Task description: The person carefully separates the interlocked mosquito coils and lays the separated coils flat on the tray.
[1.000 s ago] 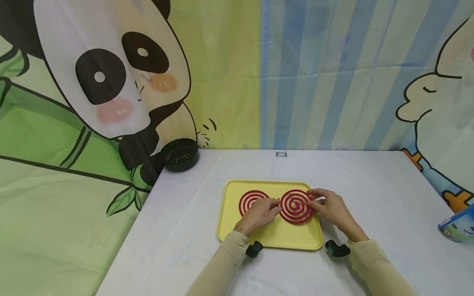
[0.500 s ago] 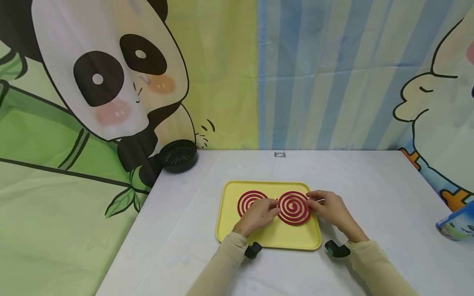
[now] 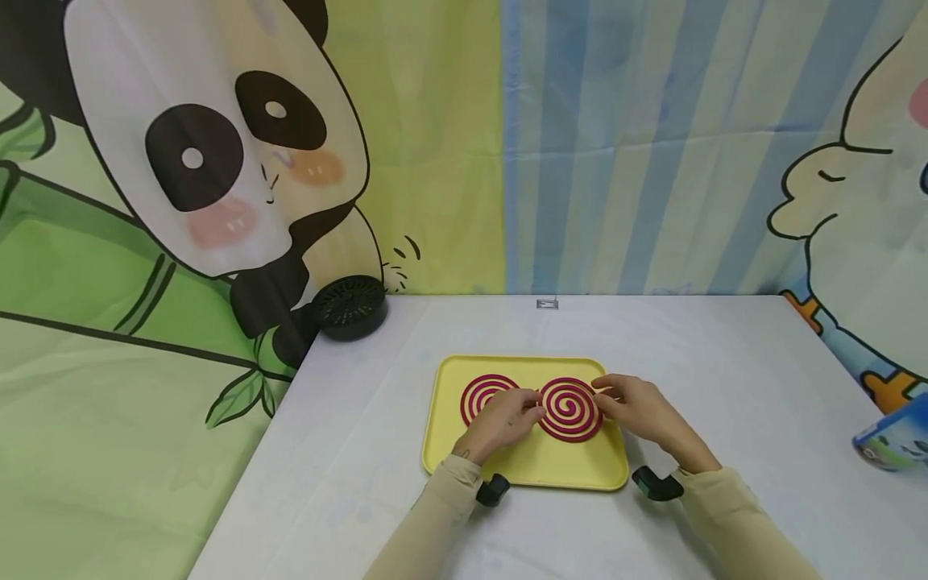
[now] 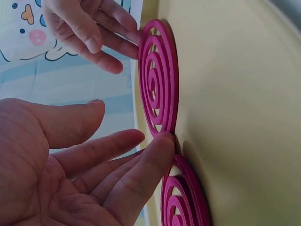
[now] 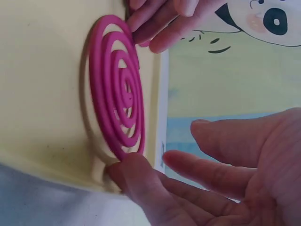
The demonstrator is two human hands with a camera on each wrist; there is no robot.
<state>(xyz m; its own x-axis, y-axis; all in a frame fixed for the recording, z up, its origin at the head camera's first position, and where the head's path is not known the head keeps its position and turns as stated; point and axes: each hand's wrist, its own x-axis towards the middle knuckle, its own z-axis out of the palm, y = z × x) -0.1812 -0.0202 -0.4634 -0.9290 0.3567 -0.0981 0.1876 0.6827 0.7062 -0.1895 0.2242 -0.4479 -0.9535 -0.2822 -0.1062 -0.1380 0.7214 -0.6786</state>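
Note:
Two magenta mosquito coils lie side by side at the yellow tray (image 3: 522, 467). My left hand (image 3: 500, 423) is between them, over part of the left coil (image 3: 474, 395). In the left wrist view, its fingertips touch the near edge of the right coil (image 4: 160, 80), with the thumb standing apart. My right hand (image 3: 638, 411) is at the right coil's outer edge. In the right wrist view, its lower fingertips (image 5: 136, 165) touch that edge, while thumb and forefinger stay clear of it. A shadow shows beside the right coil; whether it rests fully on the tray I cannot tell.
A black round slotted dish (image 3: 351, 308) stands at the table's back left corner. A blue printed container (image 3: 895, 439) is at the far right. The white table (image 3: 348, 451) meets a printed cloth backdrop (image 3: 435, 161) behind.
The right coil has shifted slightly left on the tray, and my right hand has moved left with it. My left hand has hardly moved. The head view has tilted a little.

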